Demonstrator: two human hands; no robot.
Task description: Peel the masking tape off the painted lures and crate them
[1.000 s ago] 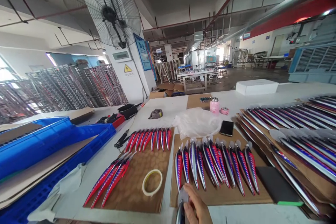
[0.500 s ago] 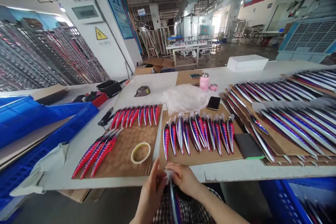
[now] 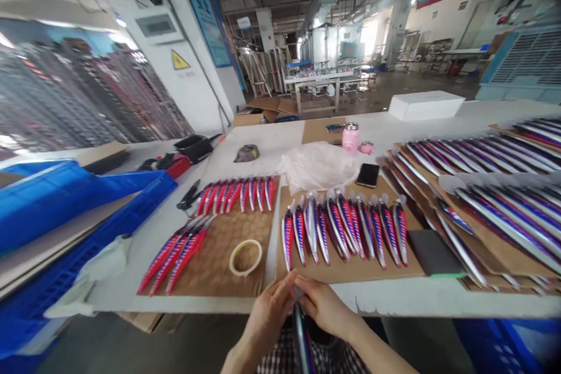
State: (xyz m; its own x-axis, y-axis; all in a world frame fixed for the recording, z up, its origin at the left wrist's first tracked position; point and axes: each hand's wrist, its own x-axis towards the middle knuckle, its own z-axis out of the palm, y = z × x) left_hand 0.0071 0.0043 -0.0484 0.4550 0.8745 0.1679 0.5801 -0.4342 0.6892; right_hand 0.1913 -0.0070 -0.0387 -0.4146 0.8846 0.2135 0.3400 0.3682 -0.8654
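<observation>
A dark, silvery fishing lure (image 3: pixel 300 333) points down over the lap, its clear-tipped end pinched between both hands at the table's front edge. My left hand (image 3: pixel 270 311) has its fingers closed against that end. My right hand (image 3: pixel 326 305) grips the same end from the other side, fingers curled. Just beyond them, a row of striped lures (image 3: pixel 336 222) lies on a cardboard sheet (image 3: pixel 280 245). To the left, more red and purple lures (image 3: pixel 179 254) rest on another cardboard sheet (image 3: pixel 210 277), beside a roll of tape (image 3: pixel 234 266).
Behind the lures are a plastic bag (image 3: pixel 318 166), a phone (image 3: pixel 367 175) and a pink jar (image 3: pixel 350 138). Many lures (image 3: pixel 512 216) fill stacked cardboard at the right, near a black pad (image 3: pixel 433 251). Blue crates (image 3: pixel 39 198) stand left; a white box (image 3: pixel 425 106) sits further back.
The view has shifted, so the table's contents appear further right. My left hand's fingers, raised and apart before, have closed in against the lure's end and my right hand.
</observation>
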